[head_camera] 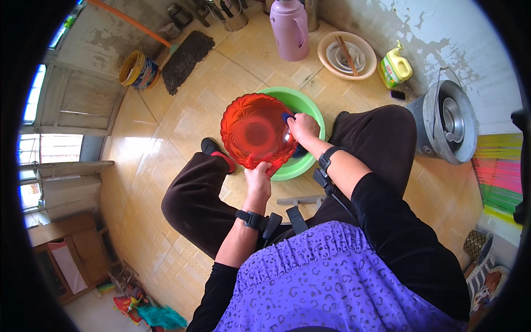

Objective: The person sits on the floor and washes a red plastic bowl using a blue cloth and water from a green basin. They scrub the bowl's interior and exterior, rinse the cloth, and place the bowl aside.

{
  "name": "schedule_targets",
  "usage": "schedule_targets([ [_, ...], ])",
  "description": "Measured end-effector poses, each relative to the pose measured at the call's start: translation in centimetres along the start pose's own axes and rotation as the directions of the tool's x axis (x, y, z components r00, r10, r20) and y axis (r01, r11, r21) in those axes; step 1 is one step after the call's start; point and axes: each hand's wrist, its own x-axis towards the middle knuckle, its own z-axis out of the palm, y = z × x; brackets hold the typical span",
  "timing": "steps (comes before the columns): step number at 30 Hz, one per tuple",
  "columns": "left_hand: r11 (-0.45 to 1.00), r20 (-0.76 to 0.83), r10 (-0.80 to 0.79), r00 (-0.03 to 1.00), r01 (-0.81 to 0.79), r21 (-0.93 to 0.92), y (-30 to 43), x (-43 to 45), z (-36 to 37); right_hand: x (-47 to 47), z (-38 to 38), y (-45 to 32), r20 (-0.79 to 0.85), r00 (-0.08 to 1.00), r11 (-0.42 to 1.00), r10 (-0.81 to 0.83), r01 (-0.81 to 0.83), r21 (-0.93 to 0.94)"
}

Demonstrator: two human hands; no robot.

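A translucent red bowl (pixel 259 128) with a scalloped rim and a moulded pattern is tilted in front of me. My left hand (pixel 258 182) grips its near rim. At the bowl's right edge, my right hand (pixel 305 128) holds a dark blue cloth (pixel 287 117) against it. Below the bowl a light green plastic basin (pixel 305 103) rests on the tiled floor between my feet. The red bowl covers much of the basin's left side. Something dark lies inside the basin, mostly hidden by the bowl and my right hand.
A pink thermos flask (pixel 289 31), a peach basin (pixel 323 62) with bowls and chopsticks, and a yellow pump bottle (pixel 395 66) stand beyond. To the right is a metal bucket (pixel 427 124) containing metalware. A mop (pixel 186 60) and a yellow-rimmed bucket (pixel 139 70) are at the back left.
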Motion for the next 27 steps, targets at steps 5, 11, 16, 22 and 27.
schedule_targets([
  [5, 0.995, -0.058, 0.043, 0.997, -0.048, -0.088, 0.0, 0.6, -0.1, -1.8, 1.1, -0.9, 0.016, 1.000, 0.938, 0.017, -0.022, 0.345],
  [11, 0.991, -0.063, -0.022, 0.998, 0.013, -0.131, 0.0, 1.2, -0.3, -3.6, 1.9, -1.2, 0.135, 0.990, 0.981, 0.043, -0.067, 0.182],
  [16, 0.997, 0.032, -0.060, 0.998, 0.062, -0.055, 0.2, 0.5, -0.2, -1.1, 0.3, -0.2, 0.103, 0.993, 0.997, 0.063, -0.067, 0.032],
  [22, 0.995, 0.018, -0.080, 0.997, 0.081, -0.065, 0.8, 0.4, 0.1, -1.3, 1.5, -0.4, 0.045, 0.999, 0.960, 0.009, -0.021, 0.278],
  [27, 0.974, -0.007, 0.059, 0.998, -0.059, -0.220, -0.4, 0.5, 0.5, -3.3, 2.9, -1.0, 0.260, 0.961, 0.849, -0.094, -0.059, 0.525],
])
